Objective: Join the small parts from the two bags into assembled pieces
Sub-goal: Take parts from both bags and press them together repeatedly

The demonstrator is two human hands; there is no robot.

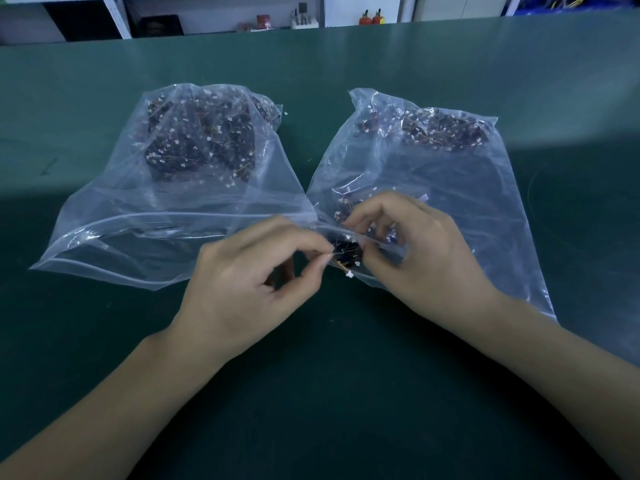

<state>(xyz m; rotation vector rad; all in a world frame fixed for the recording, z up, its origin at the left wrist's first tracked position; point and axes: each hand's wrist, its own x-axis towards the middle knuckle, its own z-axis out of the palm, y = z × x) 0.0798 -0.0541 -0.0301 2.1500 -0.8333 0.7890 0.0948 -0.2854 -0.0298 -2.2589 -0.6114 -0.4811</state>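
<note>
i see left hand [242, 278] pinching wires | right hand [412, 251] pinching black part [348, 255] | 2 bags [194, 174] on mat [346, 375]

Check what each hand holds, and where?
Both hands pinch one small black part: left hand at its wire end, right hand on its body. Exact grip unclear.

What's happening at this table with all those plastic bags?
A person is working with both hands over a green table. Two clear plastic bags, the left bag and the right bag, lie side by side, each holding a heap of small dark parts with thin wires and white connectors. The left hand and right hand meet between the bag mouths, both pinching one small dark wired part whose white connector dangles below. They appear to be fitting pieces together.
</note>
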